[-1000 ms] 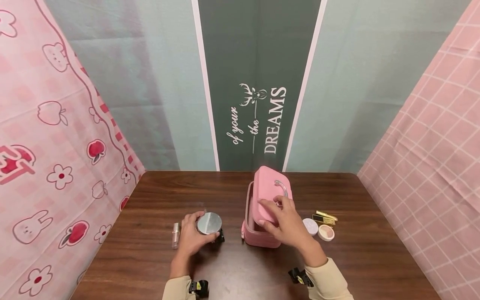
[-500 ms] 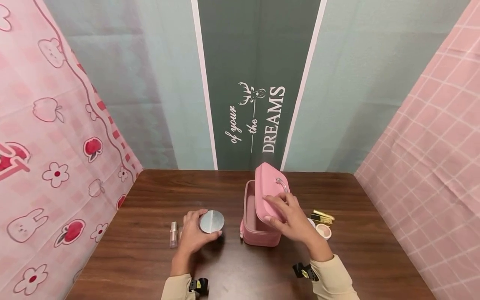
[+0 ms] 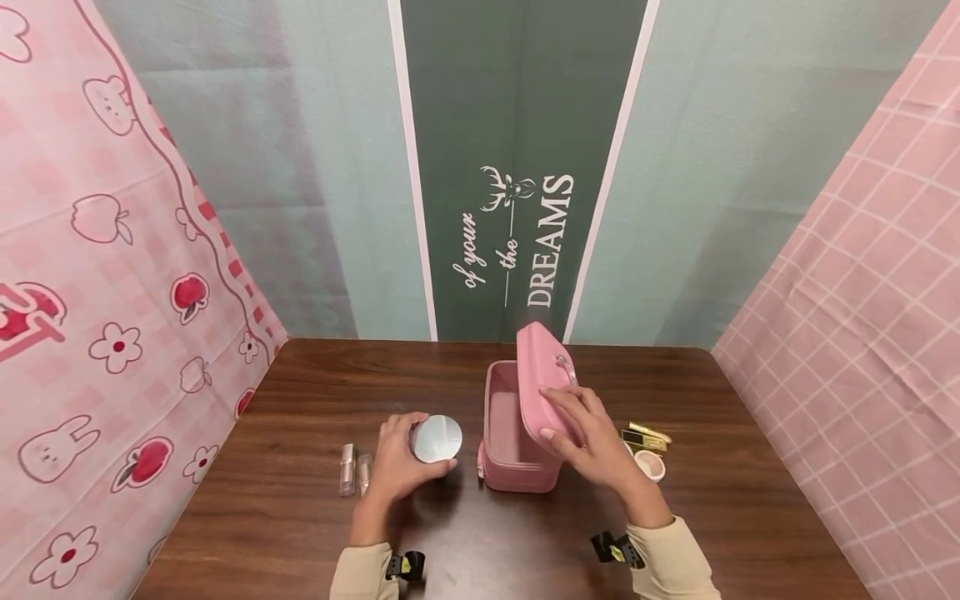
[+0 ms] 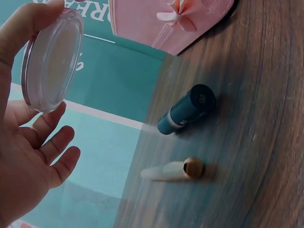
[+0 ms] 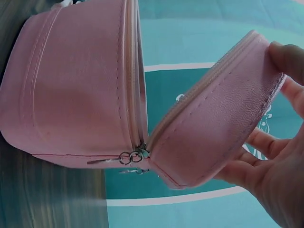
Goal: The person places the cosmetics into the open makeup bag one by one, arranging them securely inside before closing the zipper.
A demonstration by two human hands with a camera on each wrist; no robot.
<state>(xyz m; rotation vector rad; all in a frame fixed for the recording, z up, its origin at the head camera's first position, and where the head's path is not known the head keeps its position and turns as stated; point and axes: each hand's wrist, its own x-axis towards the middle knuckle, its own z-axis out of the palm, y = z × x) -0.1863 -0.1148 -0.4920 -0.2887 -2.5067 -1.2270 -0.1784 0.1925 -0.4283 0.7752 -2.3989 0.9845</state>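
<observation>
My left hand (image 3: 401,458) holds a round powder compact (image 3: 438,439) with a silvery top by its edge, thumb and fingers on opposite sides. In the left wrist view the compact (image 4: 53,61) shows a clear rim and pale beige contents, raised above the table. Just right of it stands a pink cosmetic case (image 3: 521,473), its zip lid (image 3: 542,387) swung up and tilted to the right. My right hand (image 3: 603,442) pinches that lid at its edge, thumb on one side. In the right wrist view the lid (image 5: 213,114) stands apart from the case body (image 5: 76,80).
Two lipstick tubes (image 3: 347,469) are left of my left hand. A dark lipstick (image 4: 186,109) and a gold-capped tube (image 4: 173,170) appear in the left wrist view. Gold and black cosmetics (image 3: 647,435) and a round pale compact (image 3: 649,467) lie behind my right wrist on the wooden table (image 3: 750,517).
My left hand has lifted the compact and brought it right, toward the case. My right hand has swung the lid further up and right, showing more of the inside.
</observation>
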